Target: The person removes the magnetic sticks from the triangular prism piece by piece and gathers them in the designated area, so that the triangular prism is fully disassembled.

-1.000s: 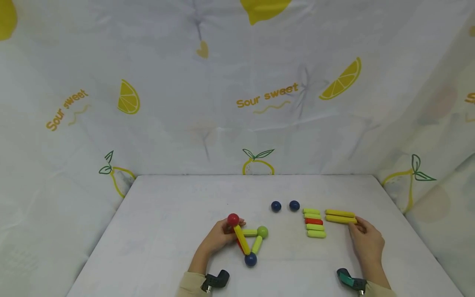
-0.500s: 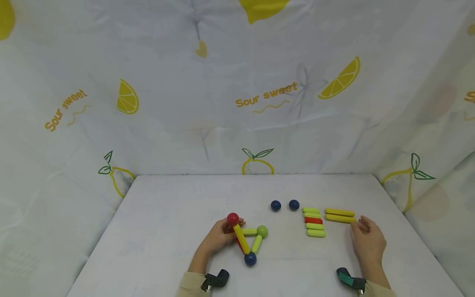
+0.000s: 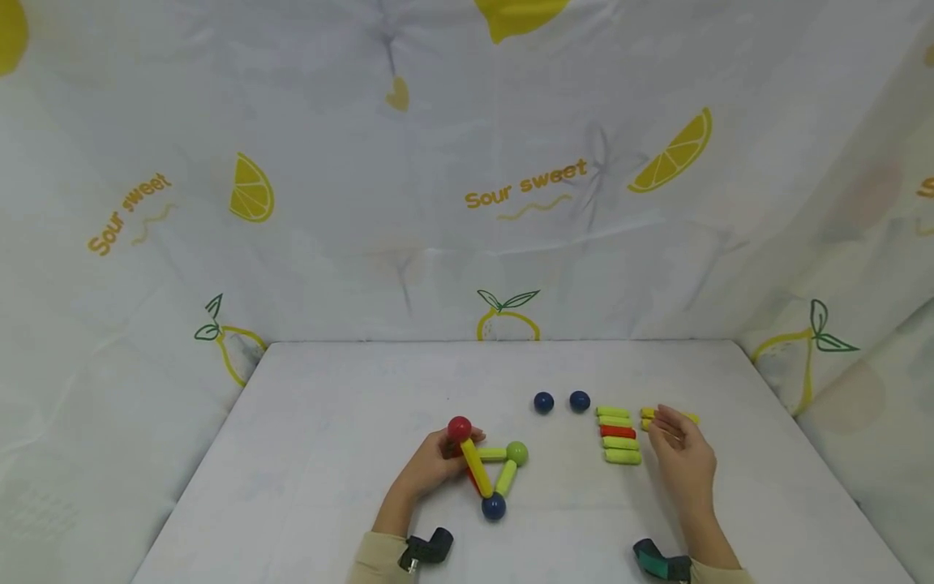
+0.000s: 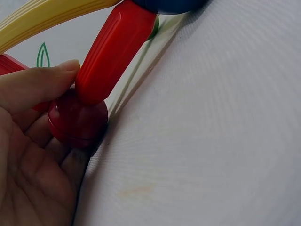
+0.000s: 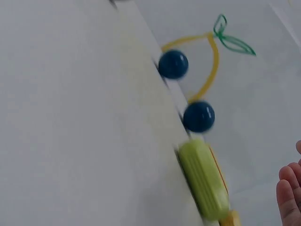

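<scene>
My left hand holds a built frame of magnetic sticks and balls on the table. Its raised yellow stick joins a red ball on top to a blue ball in front; a green ball forms the right corner. In the left wrist view, thumb and fingers grip a dark red ball, with a red stick running up from it. My right hand, fingers loosely bent and holding nothing visible, hovers before two loose yellow sticks, partly covering them.
Left of the right hand lies a column of short sticks: several light green and one red. Two loose dark blue balls sit farther back. Behind the white table hangs a lemon-print cloth.
My right hand has left the right ends of the yellow sticks and moved left, now overlapping them in the head view. The left hand and the frame have stayed put.
</scene>
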The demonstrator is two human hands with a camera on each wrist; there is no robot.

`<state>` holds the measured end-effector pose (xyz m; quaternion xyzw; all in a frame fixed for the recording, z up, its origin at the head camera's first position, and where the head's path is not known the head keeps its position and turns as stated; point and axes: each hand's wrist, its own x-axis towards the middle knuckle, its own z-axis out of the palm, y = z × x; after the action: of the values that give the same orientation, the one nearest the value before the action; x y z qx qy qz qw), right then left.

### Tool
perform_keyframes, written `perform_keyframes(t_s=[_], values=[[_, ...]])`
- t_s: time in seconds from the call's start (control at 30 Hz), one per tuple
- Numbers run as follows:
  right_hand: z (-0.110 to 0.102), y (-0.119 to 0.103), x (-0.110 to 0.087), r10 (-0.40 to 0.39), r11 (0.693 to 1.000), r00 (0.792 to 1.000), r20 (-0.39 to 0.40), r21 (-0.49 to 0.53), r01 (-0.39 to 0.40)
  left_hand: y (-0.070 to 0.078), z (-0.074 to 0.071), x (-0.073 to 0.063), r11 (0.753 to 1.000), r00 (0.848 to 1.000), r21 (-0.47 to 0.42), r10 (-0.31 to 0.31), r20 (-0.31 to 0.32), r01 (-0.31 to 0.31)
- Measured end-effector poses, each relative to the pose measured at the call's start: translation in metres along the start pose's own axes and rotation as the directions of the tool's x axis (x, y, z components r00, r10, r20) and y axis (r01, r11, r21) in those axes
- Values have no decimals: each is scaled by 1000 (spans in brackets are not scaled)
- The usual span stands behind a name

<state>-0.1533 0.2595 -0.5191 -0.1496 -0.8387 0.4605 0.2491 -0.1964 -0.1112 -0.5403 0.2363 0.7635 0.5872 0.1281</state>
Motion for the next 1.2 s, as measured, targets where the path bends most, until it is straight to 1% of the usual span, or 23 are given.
perform_keyframes(t_s=[0.03,0.1,0.17,0.23,0.33,0.37,0.47,0.53,0.63,0.7,0.73,0.8,0.87,0.97,1.07,1.2], values=[[7,-2,-4,-39,999,999,24,17,38,-1,1,0,1000,1000,4,1,-1,-1],[18,-10,-12,-116,992,990,84,60,111,9,1,-1,1000,1000,7,-4,9,4],[27,-26,-22,-156,984,978,141,114,140,20,1,-3,1000,1000,8,-10,18,10],[34,-41,-31,-160,980,963,216,151,129,27,0,-5,1000,1000,18,-1,22,1],[45,-55,-43,-123,980,933,338,190,60,32,-1,-6,1000,1000,29,-5,28,4],[49,-57,-46,-107,981,918,381,191,35,31,0,-6,1000,1000,31,-4,29,3],[62,-60,-54,-75,980,864,497,197,-28,28,0,-5,999,1000,33,4,28,-5],[71,-60,-57,-74,981,827,557,189,-39,20,2,-3,999,1000,35,9,13,-9],[82,-60,-58,-99,982,776,622,186,-24,8,5,0,999,1000,47,17,-16,-17],[89,-59,-57,-117,983,741,662,184,-9,0,7,2,998,1000,55,11,-28,-10],[91,-59,-57,-125,983,724,678,182,-1,-2,8,2,998,999,63,13,-31,-11],[96,-60,-56,-138,984,699,701,175,19,-4,9,3,998,999,69,7,-33,-4],[98,-60,-56,-149,984,687,711,176,30,-4,10,3,997,999,73,-1,-37,4],[99,-60,-57,-153,984,691,706,176,38,-2,11,2,996,999,82,-11,-47,15],[100,-58,-59,-162,984,703,693,164,66,1,11,2,994,998,108,-8,-61,14],[100,-56,-60,-189,982,722,666,148,121,2,12,3,989,997,143,-14,-74,24]])
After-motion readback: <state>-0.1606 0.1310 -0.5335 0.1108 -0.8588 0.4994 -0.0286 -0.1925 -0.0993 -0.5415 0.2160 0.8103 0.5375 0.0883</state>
